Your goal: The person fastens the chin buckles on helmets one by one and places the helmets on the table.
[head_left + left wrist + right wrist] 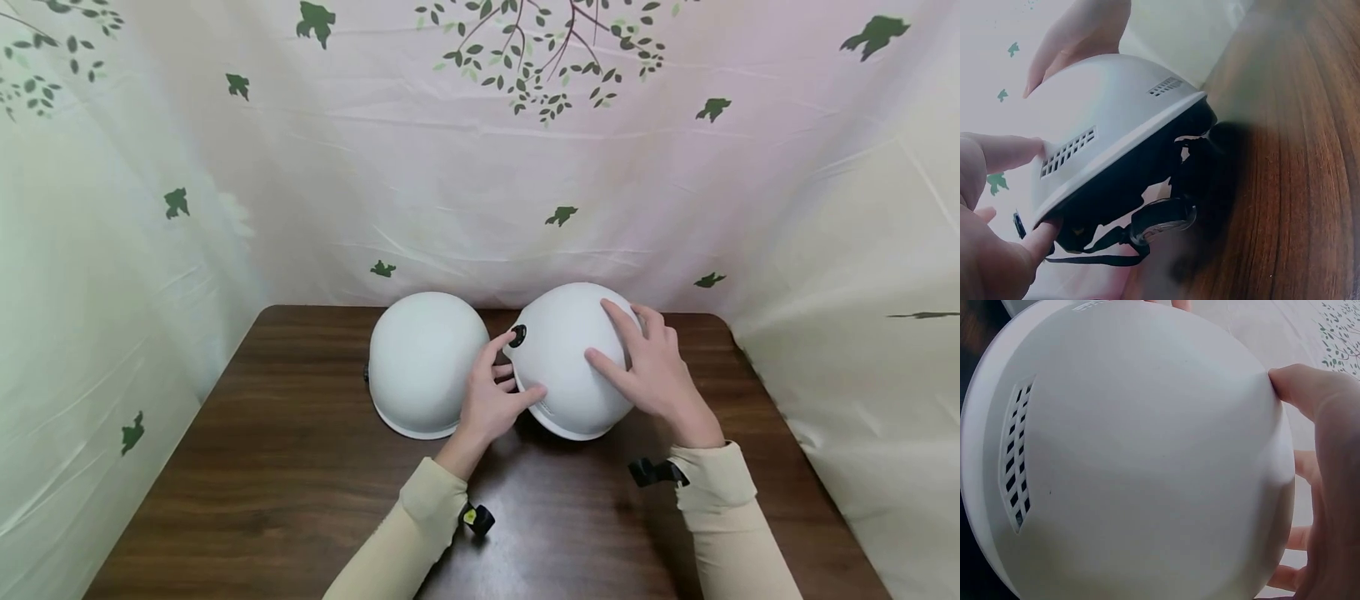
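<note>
White helmet (pixel 570 358) stands near the back of the worktop (pixel 300 500), just right of a second helmet (pixel 427 358), its dome leaning toward the right, as the head view shows. The left hand (pixel 491 400) holds its left edge: the thumb lies on the shell, the forefinger is at a round black fitting (pixel 518 336) and other fingers reach in by the rim. The right hand (pixel 652 362) grips the dome from the right, thumb and fingers spread wide across it. Both arms wear pale sleeves (pixel 716 479), and a pale curtain (pixel 450 183) printed with green birds and branches hangs behind.

In the left wrist view, the helmet is tilted, showing its dark inside and a black strap (pixel 1116 257) hanging below the rim. Two latticed vents (pixel 1067 153) sit above the edge. One digit of the left hand touches the shell beside a vent, another is under the rim; the right hand is on the dome. Whether the rim touches the worktop, I cannot tell.

In the right wrist view, the smooth shell fills most of the frame, with the right hand's thumb and fingers around its far side.
</note>
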